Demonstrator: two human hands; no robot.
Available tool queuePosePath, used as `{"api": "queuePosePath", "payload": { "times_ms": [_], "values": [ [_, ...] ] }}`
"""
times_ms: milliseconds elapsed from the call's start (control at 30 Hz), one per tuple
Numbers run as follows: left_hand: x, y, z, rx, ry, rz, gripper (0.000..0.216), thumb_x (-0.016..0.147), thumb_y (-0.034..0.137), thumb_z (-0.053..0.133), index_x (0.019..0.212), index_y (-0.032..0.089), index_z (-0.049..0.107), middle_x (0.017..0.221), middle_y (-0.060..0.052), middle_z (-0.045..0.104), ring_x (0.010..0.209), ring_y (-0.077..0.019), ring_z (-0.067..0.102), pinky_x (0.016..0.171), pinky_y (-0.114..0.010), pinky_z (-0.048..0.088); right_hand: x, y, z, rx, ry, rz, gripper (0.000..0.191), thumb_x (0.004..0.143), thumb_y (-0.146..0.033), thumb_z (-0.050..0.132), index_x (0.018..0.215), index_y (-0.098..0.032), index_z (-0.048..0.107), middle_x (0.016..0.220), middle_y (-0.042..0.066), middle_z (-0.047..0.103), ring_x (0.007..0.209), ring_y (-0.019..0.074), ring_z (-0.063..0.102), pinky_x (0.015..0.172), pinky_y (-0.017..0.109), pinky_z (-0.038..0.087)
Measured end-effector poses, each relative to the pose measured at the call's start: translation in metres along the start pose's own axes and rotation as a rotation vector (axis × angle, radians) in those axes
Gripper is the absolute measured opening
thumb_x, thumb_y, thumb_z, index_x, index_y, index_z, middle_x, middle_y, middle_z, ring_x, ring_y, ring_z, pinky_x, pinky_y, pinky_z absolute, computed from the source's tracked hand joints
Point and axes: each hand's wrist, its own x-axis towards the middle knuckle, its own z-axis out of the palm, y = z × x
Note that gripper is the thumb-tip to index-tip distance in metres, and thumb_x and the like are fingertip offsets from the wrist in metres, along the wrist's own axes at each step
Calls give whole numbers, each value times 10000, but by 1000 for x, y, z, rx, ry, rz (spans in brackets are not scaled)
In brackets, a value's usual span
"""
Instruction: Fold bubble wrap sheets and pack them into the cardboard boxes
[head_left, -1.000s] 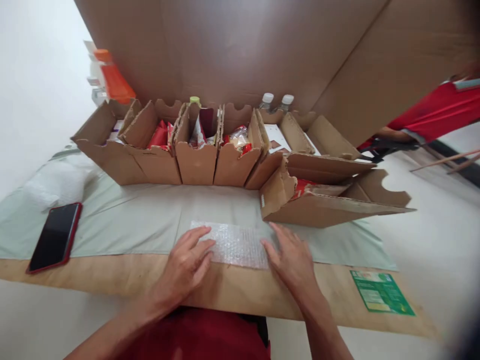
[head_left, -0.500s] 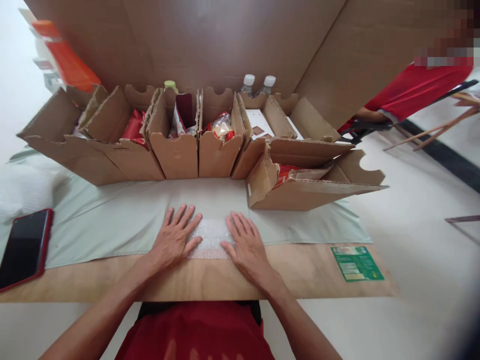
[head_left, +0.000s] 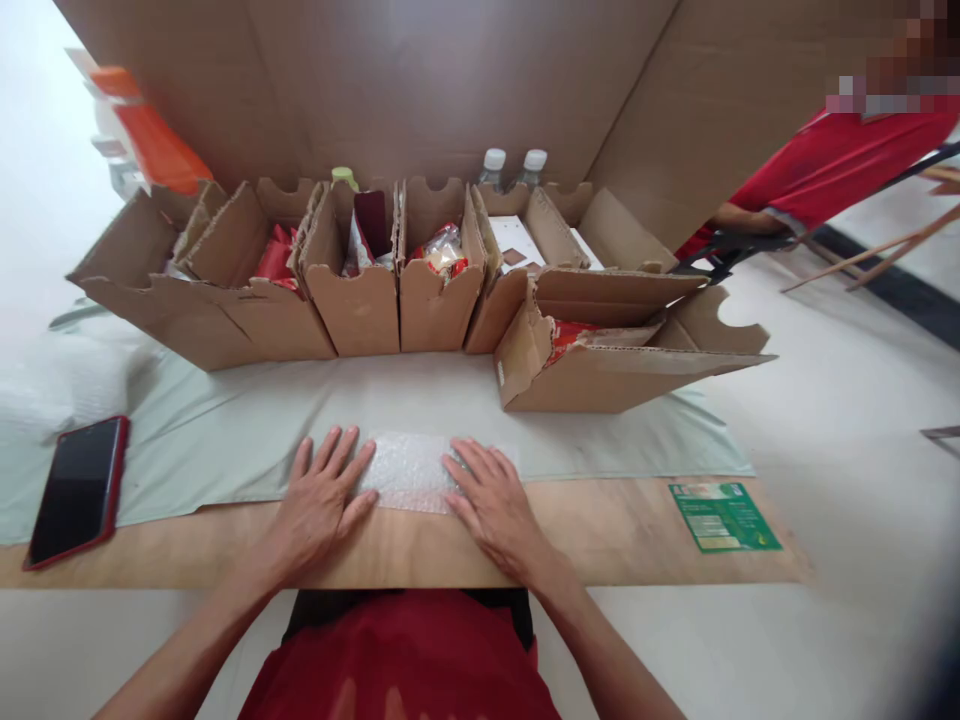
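Note:
A small sheet of bubble wrap [head_left: 406, 468] lies flat at the near edge of a pale green cloth [head_left: 240, 430] on a plywood table [head_left: 615, 540]. My left hand [head_left: 319, 500] rests palm down on its left end, fingers spread. My right hand [head_left: 491, 500] lies flat on its right end, fingers stretched out. Neither hand holds anything.
A row of open cardboard boxes [head_left: 360, 300] with red packets stands behind, and one box [head_left: 600, 375] lies tipped at the right. A red-cased phone [head_left: 75, 490] lies far left, a green card [head_left: 724, 516] right. Bottles [head_left: 514, 165] stand at the back. A person in red [head_left: 840, 170] is far right.
Both hands slid slightly apart and back toward me across the bubble wrap, showing more of the sheet between them. The view shifted a little.

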Motion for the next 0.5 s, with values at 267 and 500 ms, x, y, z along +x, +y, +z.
{"api": "queuePosePath", "payload": {
  "times_ms": [267,500],
  "values": [
    [32,-1,-10,-188,153,-91,432,941,340,527,1287,119,663,1462,-229,579,1439,-425,440,1169,-634,332,-14,52,-15,21,155,288,317,1000,-259,470,1206,-168,693,1358,160,673,1262,339,601,1007,517,463],
    [49,12,-10,-376,168,-114,112,789,174,561,807,178,671,1321,-175,680,1319,-373,576,1049,-512,496,-3,31,-20,142,127,353,150,944,-245,516,878,-210,646,1113,110,747,983,265,697,844,401,520]
  ]
}}
